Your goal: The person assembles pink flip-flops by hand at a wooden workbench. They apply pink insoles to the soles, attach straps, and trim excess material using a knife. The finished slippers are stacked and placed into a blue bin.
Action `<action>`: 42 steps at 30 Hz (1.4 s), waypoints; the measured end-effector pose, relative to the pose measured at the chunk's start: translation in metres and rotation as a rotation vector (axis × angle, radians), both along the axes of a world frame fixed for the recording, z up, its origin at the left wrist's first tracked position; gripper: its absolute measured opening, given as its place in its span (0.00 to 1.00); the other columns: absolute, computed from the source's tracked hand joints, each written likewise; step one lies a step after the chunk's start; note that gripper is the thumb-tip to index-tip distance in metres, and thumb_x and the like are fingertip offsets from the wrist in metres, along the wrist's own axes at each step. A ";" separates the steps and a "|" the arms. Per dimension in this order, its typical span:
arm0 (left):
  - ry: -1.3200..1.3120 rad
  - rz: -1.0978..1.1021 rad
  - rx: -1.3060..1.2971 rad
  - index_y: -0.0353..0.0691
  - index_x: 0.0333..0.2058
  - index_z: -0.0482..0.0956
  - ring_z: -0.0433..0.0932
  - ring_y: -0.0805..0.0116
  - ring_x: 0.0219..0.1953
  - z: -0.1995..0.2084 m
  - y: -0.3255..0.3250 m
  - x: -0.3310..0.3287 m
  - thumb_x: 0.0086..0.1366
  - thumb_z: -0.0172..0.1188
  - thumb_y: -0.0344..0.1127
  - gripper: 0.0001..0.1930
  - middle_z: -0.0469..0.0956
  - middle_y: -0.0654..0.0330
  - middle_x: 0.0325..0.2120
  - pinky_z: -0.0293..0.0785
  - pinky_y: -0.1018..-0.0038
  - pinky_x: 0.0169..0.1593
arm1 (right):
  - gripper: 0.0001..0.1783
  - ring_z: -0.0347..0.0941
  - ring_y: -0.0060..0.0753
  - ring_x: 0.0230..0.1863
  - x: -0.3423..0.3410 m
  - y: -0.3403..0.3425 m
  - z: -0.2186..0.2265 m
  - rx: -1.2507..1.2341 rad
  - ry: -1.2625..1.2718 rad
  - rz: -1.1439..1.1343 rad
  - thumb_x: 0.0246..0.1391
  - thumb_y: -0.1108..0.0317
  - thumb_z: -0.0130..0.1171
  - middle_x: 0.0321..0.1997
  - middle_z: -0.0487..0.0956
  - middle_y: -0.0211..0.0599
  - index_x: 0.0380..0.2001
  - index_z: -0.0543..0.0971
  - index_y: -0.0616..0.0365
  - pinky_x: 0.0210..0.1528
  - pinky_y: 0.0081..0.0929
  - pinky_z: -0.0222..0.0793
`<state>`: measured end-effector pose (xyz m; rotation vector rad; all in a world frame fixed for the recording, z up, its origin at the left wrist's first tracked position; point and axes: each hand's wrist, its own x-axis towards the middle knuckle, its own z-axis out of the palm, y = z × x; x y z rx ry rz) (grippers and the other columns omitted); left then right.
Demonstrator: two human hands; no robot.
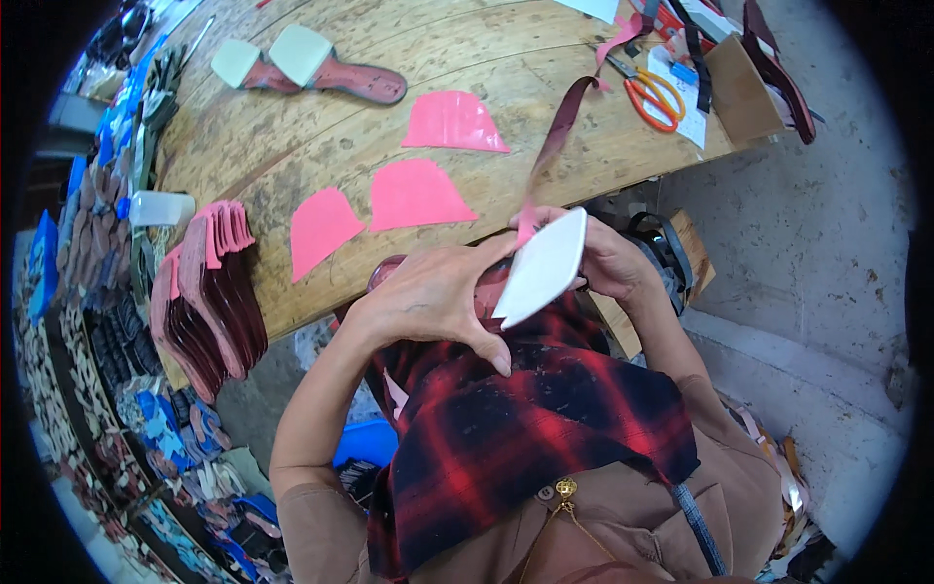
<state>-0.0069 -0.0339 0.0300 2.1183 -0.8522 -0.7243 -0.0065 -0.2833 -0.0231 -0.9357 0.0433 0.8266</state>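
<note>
2 hands, 1 sole between them, center of frame. Left hand (423, 292): thumb and forefinger spread wide, palm over the sole's reddish part; fingertips hidden, can't make out how firm the grip is. Right hand (613, 261): fingers curled in around the edge of the sole's white pad (547, 268), pinching it. Sole (492, 292) is tilted, just above the apron (545, 409), in front of the desk (243, 141) edge.

1 strip (560, 128), maroon turning pink, runs from upper right of frame down to the fingers at the pad's top edge; can't say which hand has it.

Desk, center: 3 pink pieces (423, 198), lying flat, apart from each other, 1 above and 2 below. Upper left: 2 spare soles (365, 82), side by side, 1 cream pad each, so 2 cream pads (301, 54).

Left edge of desk: bundle (229, 302) of maroon soles with pink ends, overlapping too tightly to count. 1 bottle (162, 208), clear, blue cap, lying just above it.

Upper right: 1 scissors (654, 100), orange handles, partly on white paper (689, 122); 1 cardboard box (741, 86) beside it.
</note>
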 end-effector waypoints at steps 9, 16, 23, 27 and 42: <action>0.164 -0.112 0.085 0.43 0.64 0.61 0.75 0.47 0.53 0.019 0.005 0.010 0.27 0.79 0.59 0.63 0.76 0.48 0.49 0.69 0.59 0.53 | 0.13 0.61 0.12 0.15 0.009 -0.002 0.005 -0.053 0.055 0.112 0.61 0.65 0.57 0.28 0.77 0.30 0.46 0.73 0.56 0.13 0.12 0.47; -0.089 0.169 -0.084 0.36 0.61 0.62 0.76 0.45 0.48 -0.011 0.012 -0.008 0.29 0.77 0.62 0.61 0.78 0.44 0.44 0.71 0.58 0.48 | 0.25 0.62 0.12 0.16 0.054 -0.046 0.022 0.065 -0.237 -0.392 0.68 0.45 0.42 0.42 0.78 0.41 0.53 0.68 0.54 0.12 0.11 0.52; -0.478 0.628 -0.161 0.33 0.63 0.59 0.77 0.49 0.46 -0.051 -0.021 -0.035 0.37 0.78 0.53 0.57 0.76 0.42 0.43 0.72 0.60 0.48 | 0.22 0.74 0.24 0.41 -0.015 0.053 0.016 -0.590 -0.593 -0.370 0.56 0.63 0.60 0.46 0.78 0.38 0.52 0.74 0.64 0.46 0.24 0.70; 0.723 0.672 -0.588 0.34 0.44 0.77 0.70 0.80 0.29 -0.045 0.004 -0.031 0.66 0.51 0.62 0.31 0.76 0.65 0.29 0.63 0.81 0.31 | 0.17 0.74 0.19 0.35 -0.007 0.045 0.008 -0.323 -0.359 -0.368 0.55 0.62 0.61 0.34 0.79 0.31 0.41 0.78 0.65 0.38 0.20 0.71; 0.582 0.731 -0.424 0.32 0.50 0.75 0.75 0.67 0.34 -0.035 0.063 -0.069 0.72 0.49 0.40 0.18 0.78 0.62 0.31 0.72 0.68 0.42 | 0.16 0.77 0.19 0.36 0.003 0.085 0.003 -0.257 -0.273 -0.136 0.57 0.61 0.59 0.37 0.81 0.32 0.42 0.80 0.63 0.38 0.20 0.72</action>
